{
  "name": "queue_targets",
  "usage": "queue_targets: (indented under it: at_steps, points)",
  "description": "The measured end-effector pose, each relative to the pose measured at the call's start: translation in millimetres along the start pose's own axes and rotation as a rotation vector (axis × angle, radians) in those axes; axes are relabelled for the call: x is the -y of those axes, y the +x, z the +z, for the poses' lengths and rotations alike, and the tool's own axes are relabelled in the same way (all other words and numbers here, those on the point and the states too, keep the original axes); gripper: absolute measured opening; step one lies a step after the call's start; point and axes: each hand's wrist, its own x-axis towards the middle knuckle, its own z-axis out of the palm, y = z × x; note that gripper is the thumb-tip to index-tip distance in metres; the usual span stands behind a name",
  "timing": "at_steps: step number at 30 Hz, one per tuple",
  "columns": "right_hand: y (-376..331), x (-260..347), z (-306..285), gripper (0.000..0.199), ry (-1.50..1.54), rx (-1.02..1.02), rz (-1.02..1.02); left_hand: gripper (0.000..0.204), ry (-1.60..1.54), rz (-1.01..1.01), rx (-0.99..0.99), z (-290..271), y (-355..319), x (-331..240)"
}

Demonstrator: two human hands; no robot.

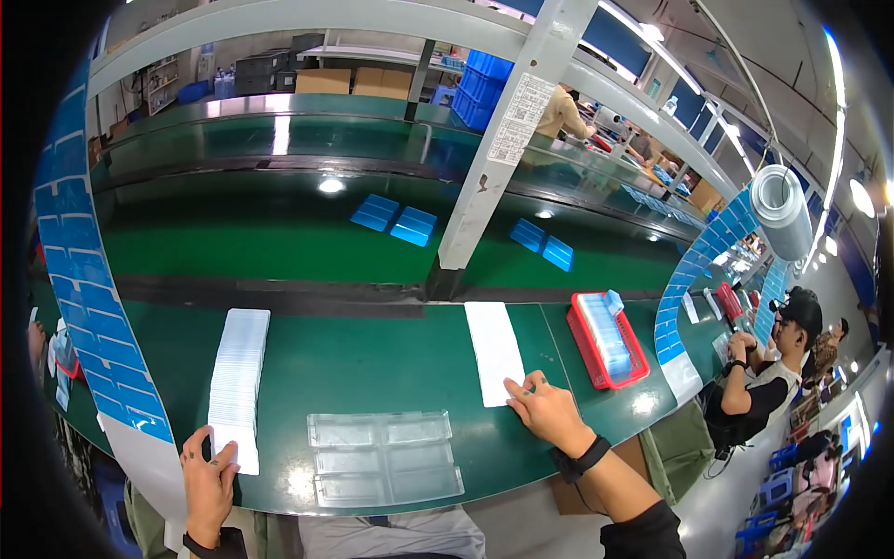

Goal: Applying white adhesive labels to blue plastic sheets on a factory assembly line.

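Note:
A long fanned row of thin white cards (238, 373) lies on the green work surface at the left. My left hand (209, 480) grips the near end of that row, fingers at its left edge and thumb on top. Right of the middle lies a flat white stack (494, 349), smooth on top; whether it is cards or sheets I cannot tell. My right hand (551, 410) has thumb and fingertips closed at its near right corner. Between my hands, close to the front edge, rests a clear plastic tray (384, 458) with several shallow compartments in two columns.
A red basket (643, 373) holding pale blue flat pieces stands at the right. Printed blue strips (93, 307) hang at both sides, with a white roll (780, 212) upper right. Blue sheets (413, 224) lie on the green conveyor beyond a white post (475, 200). A co-worker (750, 373) sits at right.

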Motion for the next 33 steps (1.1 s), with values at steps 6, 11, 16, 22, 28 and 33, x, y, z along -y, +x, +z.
queue_targets:
  at_steps: [6, 11, 16, 22, 28, 33]
  points:
    - [1.5, -5.0, 7.8, 0.033, -0.025, -0.02, -0.042, 0.037, -0.006, -0.007, 0.003, -0.8, -1.3, -2.0]
    - [-0.5, -2.0, 4.4, 0.032, 0.006, 0.009, -0.011, 0.04, -0.001, -0.014, 0.023, -1.4, -1.1, 0.6]
    - [-4.5, -0.5, 4.1, 0.029, 0.174, -0.02, 0.062, 0.031, -0.02, -0.005, -0.041, -2.4, -1.3, 1.1]
    - [-19.0, -0.2, 2.1, 0.015, 1.101, 0.143, 0.42, 0.016, -0.435, -0.049, -0.069, -1.7, -9.4, 12.8]
    - [-34.7, 33.8, -4.5, 0.02, 2.197, 0.343, 0.913, 0.027, -1.79, -0.774, 0.27, -6.8, -3.1, -32.8]
    - [-31.1, 57.5, 8.3, 0.029, 1.963, 0.379, 0.893, 0.04, -2.016, -0.92, 0.429, 13.1, 3.5, -45.1]
